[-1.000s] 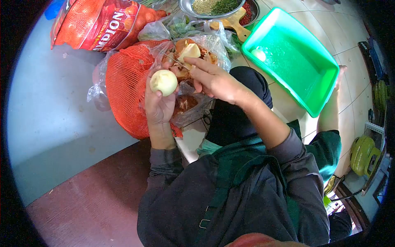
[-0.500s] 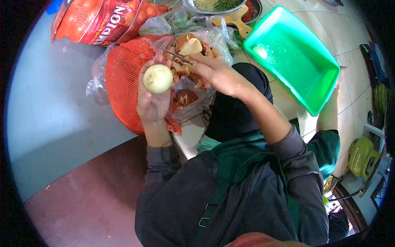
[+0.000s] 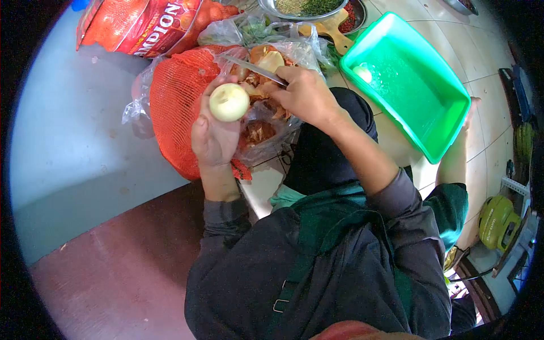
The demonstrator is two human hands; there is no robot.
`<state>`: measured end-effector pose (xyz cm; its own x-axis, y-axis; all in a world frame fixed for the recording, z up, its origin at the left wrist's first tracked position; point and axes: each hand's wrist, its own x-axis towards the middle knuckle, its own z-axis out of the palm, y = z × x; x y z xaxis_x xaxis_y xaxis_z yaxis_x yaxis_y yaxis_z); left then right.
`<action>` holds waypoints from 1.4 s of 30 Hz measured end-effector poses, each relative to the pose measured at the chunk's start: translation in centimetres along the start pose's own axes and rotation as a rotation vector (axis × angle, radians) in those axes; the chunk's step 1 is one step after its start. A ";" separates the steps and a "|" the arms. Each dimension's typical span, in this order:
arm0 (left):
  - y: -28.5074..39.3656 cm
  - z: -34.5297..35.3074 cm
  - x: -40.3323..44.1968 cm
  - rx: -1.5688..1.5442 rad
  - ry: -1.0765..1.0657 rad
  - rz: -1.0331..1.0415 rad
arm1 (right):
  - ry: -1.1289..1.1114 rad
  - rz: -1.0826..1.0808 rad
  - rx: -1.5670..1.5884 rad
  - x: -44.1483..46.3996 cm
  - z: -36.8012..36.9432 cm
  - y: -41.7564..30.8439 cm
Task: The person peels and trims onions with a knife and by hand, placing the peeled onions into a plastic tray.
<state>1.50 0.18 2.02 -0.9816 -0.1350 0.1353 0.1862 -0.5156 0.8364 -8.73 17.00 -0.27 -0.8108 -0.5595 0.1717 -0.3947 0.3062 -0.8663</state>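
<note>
My left hand (image 3: pixel 217 139) is palm up with a peeled, pale onion (image 3: pixel 229 102) resting on its fingers, the thumb held away from it. In my right hand (image 3: pixel 309 97) is a knife (image 3: pixel 256 69), its blade pointing up and left, apart from the onion. Brown onion skins (image 3: pixel 259 131) lie in a clear plastic bag (image 3: pixel 277 139) beneath both hands. Left of them a red net sack (image 3: pixel 177 107) spreads on the floor. To the right a green basin (image 3: pixel 422 93) contains a pale, peeled onion (image 3: pixel 361 73) near its left wall.
A full red sack (image 3: pixel 136 28) of onions stands at the upper left. At the top are a metal bowl (image 3: pixel 303 7) with chopped greens and a wooden board (image 3: pixel 334 31). A green gas cylinder (image 3: pixel 498 222) is at the far right. A bare limb (image 3: pixel 456 150) reaches beside the basin.
The onion has shifted slightly right and up in my left hand, whose thumb has come away from it. My right hand has turned, showing more of the knife blade.
</note>
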 end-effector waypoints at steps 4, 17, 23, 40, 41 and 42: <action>-2.1 2.0 0.5 0.227 -0.055 0.047 | -0.146 0.074 0.519 -1.3 -1.0 -1.4; 4.2 -8.4 -4.6 1.569 0.384 -0.332 | 0.656 0.601 1.106 -5.7 -12.5 11.4; 1.1 -15.8 0.0 1.893 0.837 -0.315 | 0.672 0.597 0.953 -7.9 -11.2 10.1; -3.4 -22.9 1.1 1.808 0.854 -0.707 | 0.335 0.556 0.635 -10.2 -8.8 2.4; -3.6 -22.9 1.0 1.808 0.843 -0.715 | 0.316 0.557 0.623 -10.2 -8.7 2.3; -3.8 -23.0 1.2 1.805 0.826 -0.710 | 0.297 0.556 0.610 -10.3 -8.6 2.2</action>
<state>0.58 -17.47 -13.19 -0.5112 -0.8467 -0.1476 -0.8572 0.4898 0.1587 -5.01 30.06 0.12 -0.9296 -0.2020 -0.3084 0.3220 -0.0377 -0.9460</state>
